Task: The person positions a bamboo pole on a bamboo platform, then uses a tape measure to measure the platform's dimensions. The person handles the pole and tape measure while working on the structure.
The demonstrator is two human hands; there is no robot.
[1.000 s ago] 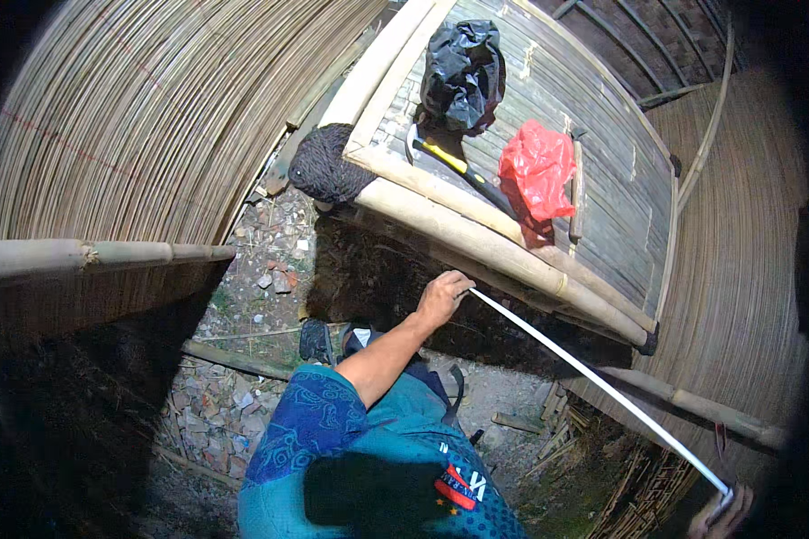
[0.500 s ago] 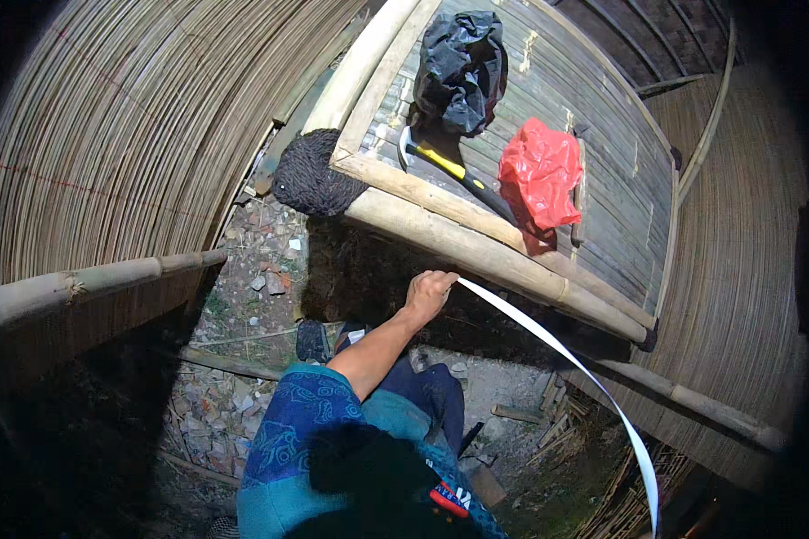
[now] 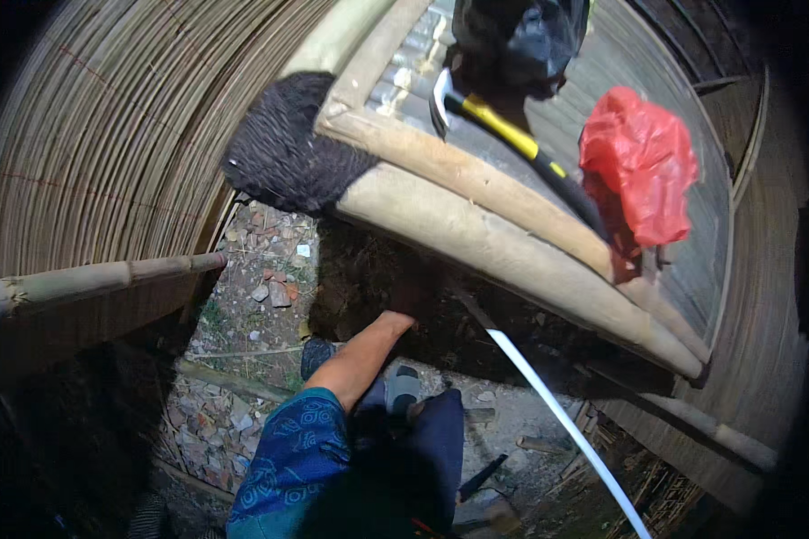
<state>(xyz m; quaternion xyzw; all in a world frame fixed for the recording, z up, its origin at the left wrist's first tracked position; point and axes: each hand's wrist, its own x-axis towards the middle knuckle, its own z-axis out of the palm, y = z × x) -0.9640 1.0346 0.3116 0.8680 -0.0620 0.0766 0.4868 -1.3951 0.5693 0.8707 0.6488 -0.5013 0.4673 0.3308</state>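
Observation:
From the lower edge my left forearm reaches into the dark shadow beneath the front rail of a bamboo table (image 3: 494, 229). Its wrist is lit, but my left hand (image 3: 420, 292) is in shade and its fingers are hard to make out. A long, flat white strip (image 3: 562, 418) runs from the lower right up towards that hand, its far end dim in the shadow. The hand appears closed on this end. My right hand is out of view. On the tabletop lie a hammer (image 3: 512, 135) with a yellow and black handle, a crumpled red plastic bag (image 3: 643, 166) and a black plastic bag (image 3: 535, 40).
Dark cord is wrapped thickly round the table's near left corner (image 3: 292, 144). A slatted bamboo screen (image 3: 108, 135) stands at the left, with a bamboo pole (image 3: 108, 280) below it. Stones and broken brick (image 3: 274, 292) litter the ground. My feet are below the table's front.
My left hand has gone from the lit table edge down into the shadow below it, taking the strip's end along. The strip now runs straighter. The table looks closer.

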